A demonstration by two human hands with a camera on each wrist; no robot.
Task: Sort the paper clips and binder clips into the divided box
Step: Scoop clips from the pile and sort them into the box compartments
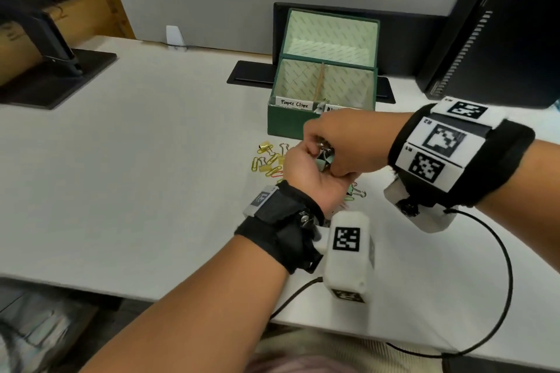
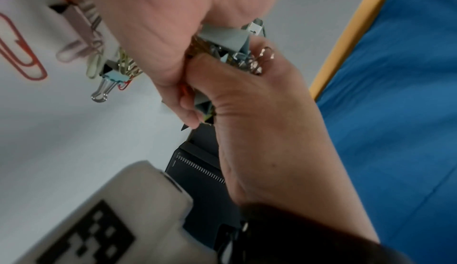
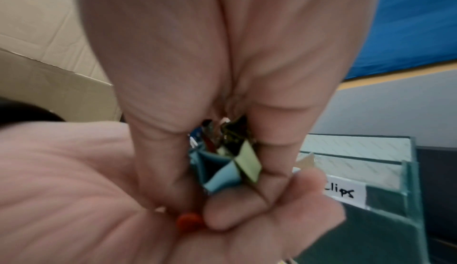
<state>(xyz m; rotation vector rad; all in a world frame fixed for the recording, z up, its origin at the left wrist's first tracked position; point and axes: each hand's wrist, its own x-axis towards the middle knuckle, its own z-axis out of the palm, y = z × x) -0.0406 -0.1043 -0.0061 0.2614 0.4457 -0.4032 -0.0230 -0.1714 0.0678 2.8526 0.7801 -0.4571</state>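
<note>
**Desk:** Both hands meet over the pile, seen from the head camera. What is the grip?

**Caption:** Cupped palm-up, the left hand (image 1: 306, 172) cradles a cluster of binder clips (image 1: 325, 157); the right hand (image 1: 342, 145) comes over the top, fingers curled into the same cluster. The divided box (image 1: 321, 121) stands open just behind them, its "Paper Clips" label (image 1: 295, 103) readable, both front compartments apparently bare. Loose paper clips and binder clips (image 1: 269, 160) lie on the white table (image 1: 151, 145), to the left of the hands and partly beneath them.

**Desk:** And the left wrist view?

**Caption:** Grey-blue clip bodies and wire handles bulge between the two hands. More clips lie on the table beyond, among them a large red paper clip (image 2: 17, 53).

**Desk:** Right wrist?

**Caption:** Blurred. Fingers pinch blue and pale green clip bodies, with something red against the left palm, perhaps a paper clip.

**Desk:** Risk from here?

**Caption:** In my judgement, two. Clips could spill from so full a handful on the way across. A paper clip caught in the bundle could also land on the binder side.

**Desk:** What can't we see?

**Caption:** The second label hides behind the right hand. The count in hand, and which hand bears the load, cannot be told.
</note>
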